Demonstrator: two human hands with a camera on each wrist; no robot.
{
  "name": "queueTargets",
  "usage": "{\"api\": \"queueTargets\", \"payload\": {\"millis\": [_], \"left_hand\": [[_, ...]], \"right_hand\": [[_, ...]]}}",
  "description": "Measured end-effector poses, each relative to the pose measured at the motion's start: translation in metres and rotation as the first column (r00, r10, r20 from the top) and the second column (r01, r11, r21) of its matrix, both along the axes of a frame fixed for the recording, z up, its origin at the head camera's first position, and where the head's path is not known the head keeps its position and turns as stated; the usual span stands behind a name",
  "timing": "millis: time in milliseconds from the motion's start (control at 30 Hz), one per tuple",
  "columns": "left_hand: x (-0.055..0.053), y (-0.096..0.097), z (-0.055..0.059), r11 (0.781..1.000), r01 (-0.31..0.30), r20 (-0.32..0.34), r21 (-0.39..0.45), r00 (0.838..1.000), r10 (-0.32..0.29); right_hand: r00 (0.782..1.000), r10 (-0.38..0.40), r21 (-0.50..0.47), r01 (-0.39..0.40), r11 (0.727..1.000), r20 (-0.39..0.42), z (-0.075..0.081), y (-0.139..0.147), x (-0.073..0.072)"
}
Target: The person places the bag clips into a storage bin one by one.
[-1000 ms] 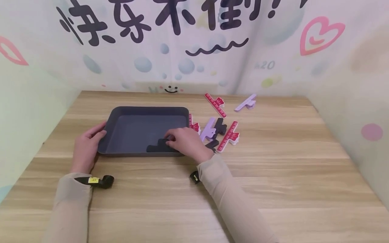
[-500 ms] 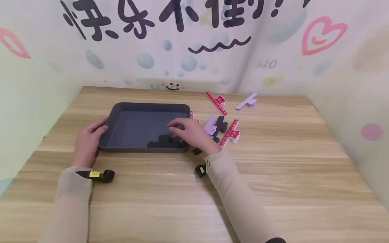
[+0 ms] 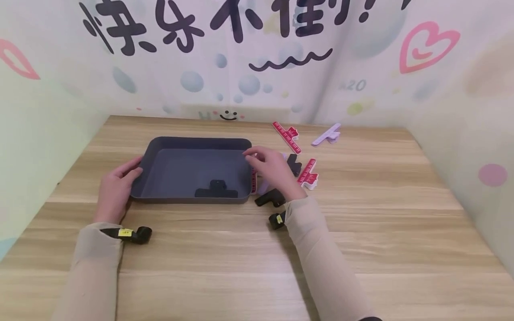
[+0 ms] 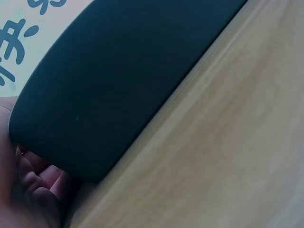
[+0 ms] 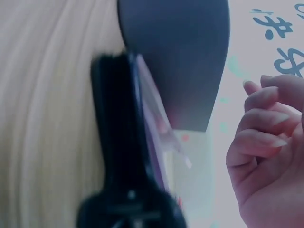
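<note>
My left hand (image 3: 114, 189) grips the left side of a dark grey rectangular tray (image 3: 186, 165), thumb at the rim. The left wrist view shows fingers (image 4: 40, 183) curled against the tray's outer side. A black clip (image 3: 217, 191) lies inside the tray, near its front wall. Just past the tray's right rim hovers my right hand (image 3: 277, 171), fingers loosely bent and holding nothing. Below it, partly covered, are a red clip (image 3: 254, 182), a purple clip (image 3: 263, 185) and a black clip (image 3: 272, 199). That black clip looms large (image 5: 121, 133) in the right wrist view.
Right of the hand lie another black clip (image 3: 295, 166) and a red clip (image 3: 308, 174) with a piano-key pattern. Farther back are a red clip (image 3: 287, 137) and a purple clip (image 3: 327, 134). A printed wall sheet (image 3: 168, 89) rises behind the wooden table (image 3: 381, 214).
My right hand has let go of the black clip in the tray, risen, and moved right, out over the clips beside the tray. The left hand keeps its grip.
</note>
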State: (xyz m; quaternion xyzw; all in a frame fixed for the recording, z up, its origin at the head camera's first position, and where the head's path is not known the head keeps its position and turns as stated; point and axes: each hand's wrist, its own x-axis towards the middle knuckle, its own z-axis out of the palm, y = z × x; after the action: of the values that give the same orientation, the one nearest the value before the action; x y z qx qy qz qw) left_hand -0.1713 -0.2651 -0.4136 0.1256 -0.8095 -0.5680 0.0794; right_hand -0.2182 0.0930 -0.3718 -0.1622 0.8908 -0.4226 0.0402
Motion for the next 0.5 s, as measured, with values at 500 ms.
{"api": "queueTargets", "payload": {"millis": [500], "left_hand": [[0.002, -0.001, 0.001, 1.0, 0.002, -0.025, -0.007, 1.0, -0.002]], "right_hand": [[0.985, -0.097, 0.024, 0.094, 0.995, 0.14, -0.011, 0.016, -0.007]]}}
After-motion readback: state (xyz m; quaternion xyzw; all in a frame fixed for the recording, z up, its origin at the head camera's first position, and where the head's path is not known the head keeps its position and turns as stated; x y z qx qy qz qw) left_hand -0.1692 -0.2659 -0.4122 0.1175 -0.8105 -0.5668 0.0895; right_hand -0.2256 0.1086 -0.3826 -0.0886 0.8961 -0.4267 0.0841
